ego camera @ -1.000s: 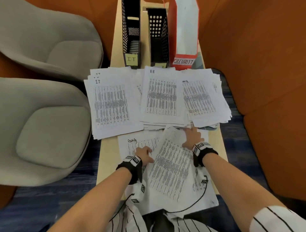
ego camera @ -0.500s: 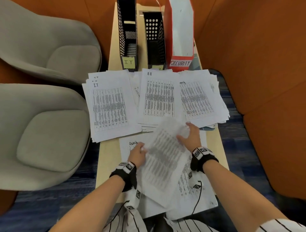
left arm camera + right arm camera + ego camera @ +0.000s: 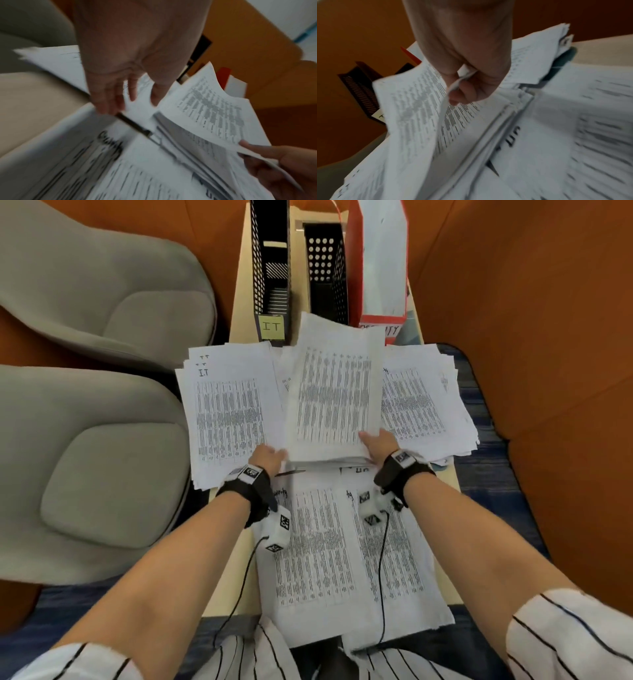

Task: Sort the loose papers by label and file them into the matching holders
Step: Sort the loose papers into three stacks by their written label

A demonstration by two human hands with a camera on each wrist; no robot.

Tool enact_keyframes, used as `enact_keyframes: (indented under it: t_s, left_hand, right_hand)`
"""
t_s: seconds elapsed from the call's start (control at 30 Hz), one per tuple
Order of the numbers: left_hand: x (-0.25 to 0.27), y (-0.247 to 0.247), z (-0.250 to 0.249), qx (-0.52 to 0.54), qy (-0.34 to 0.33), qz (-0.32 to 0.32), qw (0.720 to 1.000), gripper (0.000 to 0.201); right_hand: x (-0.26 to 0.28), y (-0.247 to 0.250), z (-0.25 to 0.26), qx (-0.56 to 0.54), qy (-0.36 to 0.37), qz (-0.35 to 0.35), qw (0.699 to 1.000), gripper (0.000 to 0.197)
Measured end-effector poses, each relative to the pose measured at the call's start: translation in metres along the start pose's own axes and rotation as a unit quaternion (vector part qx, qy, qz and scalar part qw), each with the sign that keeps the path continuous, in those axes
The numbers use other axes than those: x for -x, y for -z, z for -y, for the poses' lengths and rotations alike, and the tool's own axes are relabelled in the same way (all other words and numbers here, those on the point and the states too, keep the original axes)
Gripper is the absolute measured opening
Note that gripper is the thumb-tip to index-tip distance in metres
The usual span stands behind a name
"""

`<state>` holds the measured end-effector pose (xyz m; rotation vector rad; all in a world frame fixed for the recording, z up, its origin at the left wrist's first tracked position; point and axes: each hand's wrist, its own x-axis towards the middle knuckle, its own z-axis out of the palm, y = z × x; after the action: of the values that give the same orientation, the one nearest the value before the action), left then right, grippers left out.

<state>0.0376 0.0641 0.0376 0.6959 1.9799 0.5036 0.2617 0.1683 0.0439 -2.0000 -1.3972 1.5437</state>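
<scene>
My right hand [image 3: 376,441] pinches the near right corner of a printed sheet [image 3: 334,392], which hovers over the middle sorted pile [image 3: 325,457]. The right wrist view shows the sheet's edge [image 3: 453,86] between thumb and fingers. My left hand [image 3: 270,455] is at the sheet's near left corner with its fingers [image 3: 109,100] relaxed, holding nothing. The IT pile [image 3: 229,416] lies left and the Security pile [image 3: 421,402] right. Unsorted papers [image 3: 318,542] lie under my wrists. Behind stand the black IT holder [image 3: 270,268], a second black holder [image 3: 323,275] and the red Security holder [image 3: 383,268].
A dark pen [image 3: 291,473] lies on the papers just below my left hand. Two grey chairs [image 3: 102,474] stand close to the narrow table's [image 3: 233,577] left edge. Orange padded walls [image 3: 531,371] close in on the right and behind.
The sheet has left the near papers and moved forward over the middle pile. Both hands held it half a second ago; now only the right hand does.
</scene>
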Motion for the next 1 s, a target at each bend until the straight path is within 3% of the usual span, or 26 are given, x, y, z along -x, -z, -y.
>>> enact_keyframes:
  t_s: [0.1, 0.17, 0.27, 0.33, 0.4, 0.5, 0.6, 0.7, 0.8, 0.87, 0.93, 1.0]
  left_hand:
    - [0.008, 0.002, 0.044, -0.102, 0.121, 0.054, 0.986, 0.051]
    - [0.017, -0.005, 0.075, -0.103, 0.169, 0.056, 0.979, 0.054]
    - [0.030, -0.023, 0.106, -0.094, 0.209, 0.054, 0.972, 0.062]
    - [0.036, -0.030, 0.112, -0.130, 0.209, 0.068, 0.967, 0.075]
    - [0.048, -0.034, 0.103, -0.169, 0.214, 0.080, 0.959, 0.072]
    - [0.058, -0.043, 0.092, -0.199, 0.195, 0.061, 0.958, 0.056]
    - [0.063, -0.059, 0.089, -0.201, 0.132, 0.073, 0.968, 0.058]
    - [0.070, -0.065, 0.089, -0.179, 0.030, 0.101, 0.978, 0.009]
    - [0.074, -0.056, 0.090, -0.090, -0.009, 0.035, 0.995, 0.007]
    - [0.072, -0.038, 0.095, -0.032, 0.047, -0.072, 0.996, 0.026]
    - [0.068, -0.014, 0.109, -0.009, 0.117, -0.148, 0.982, 0.034]
    - [0.060, 0.009, 0.128, 0.004, 0.164, -0.185, 0.969, 0.038]
  right_hand:
    - [-0.018, 0.006, 0.025, 0.017, 0.028, -0.008, 0.999, 0.048]
    - [-0.023, 0.012, 0.028, 0.016, 0.029, -0.008, 0.999, 0.043]
    - [-0.016, 0.016, 0.000, 0.147, -0.033, -0.049, 0.987, 0.032]
    - [-0.001, 0.017, -0.035, 0.244, -0.091, -0.058, 0.964, 0.047]
    - [0.018, 0.014, -0.076, 0.334, -0.136, -0.058, 0.931, 0.076]
    - [0.045, 0.006, -0.120, 0.353, -0.124, -0.060, 0.926, 0.098]
    - [0.043, 0.007, -0.135, 0.288, -0.086, -0.049, 0.952, 0.086]
    - [0.046, 0.016, -0.135, 0.328, -0.068, -0.026, 0.942, 0.069]
    - [0.053, 0.016, -0.139, 0.374, -0.063, -0.031, 0.925, 0.093]
    - [0.058, 0.013, -0.143, 0.386, -0.073, -0.039, 0.919, 0.107]
    - [0.061, 0.010, -0.145, 0.335, -0.091, -0.041, 0.937, 0.105]
    - [0.062, 0.011, -0.144, 0.261, -0.087, -0.033, 0.961, 0.084]
